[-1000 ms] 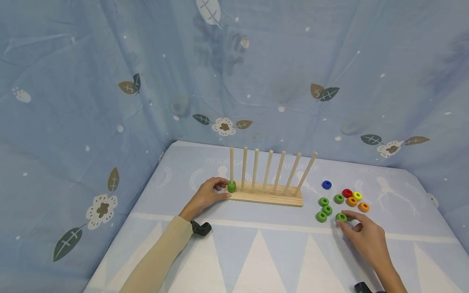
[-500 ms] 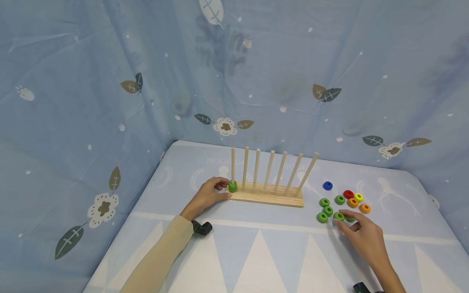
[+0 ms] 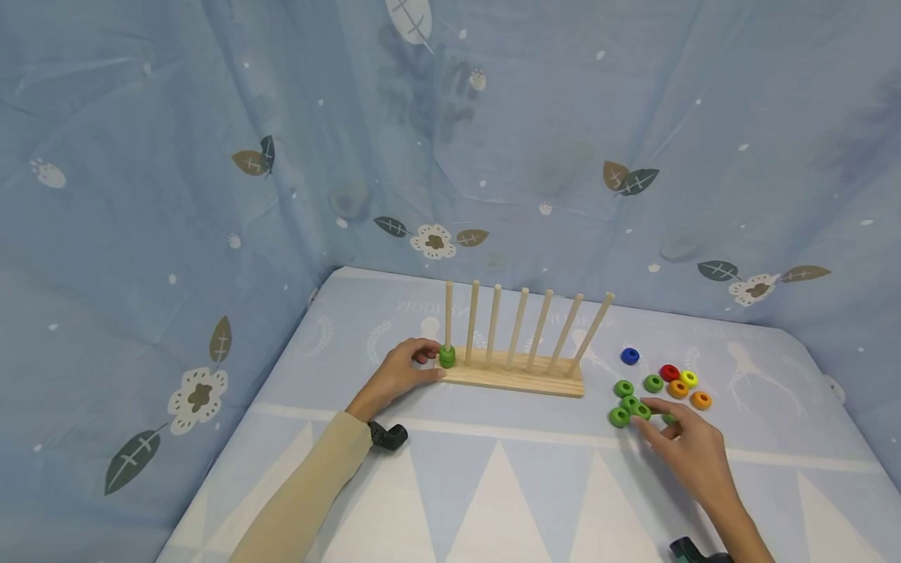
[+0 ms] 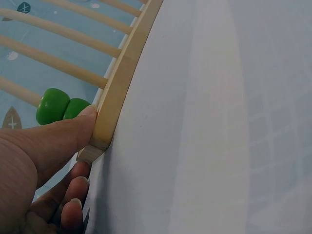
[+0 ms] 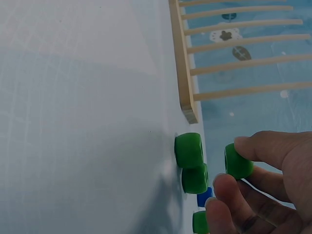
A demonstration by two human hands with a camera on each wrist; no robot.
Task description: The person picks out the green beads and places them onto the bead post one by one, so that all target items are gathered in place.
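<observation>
At the left end of a wooden peg rack (image 3: 521, 378), my left hand (image 3: 401, 374) holds the base, its thumb (image 4: 68, 134) on the front edge near two green beads (image 4: 53, 106) stacked on the leftmost peg. The other pegs carry no beads. My right hand (image 3: 688, 446) pinches a green bead (image 5: 238, 162) between thumb and fingers. In the right wrist view this bead is raised off the table. Loose green beads (image 3: 619, 417) lie just left of that hand, and another green bead (image 3: 669, 420) is partly hidden behind its fingers.
Beyond the right hand lie a blue bead (image 3: 629, 356), a red bead (image 3: 669, 373), a yellow bead (image 3: 689, 379) and two orange beads (image 3: 701, 400). A patterned cloth (image 3: 493, 500) covers the table. Blue curtains (image 3: 535, 141) hang behind and at the left.
My right hand has moved left with the pinched green bead, bringing it above or beside the loose green beads. A green bead behind the fingers has come into view. My left hand stays on the rack.
</observation>
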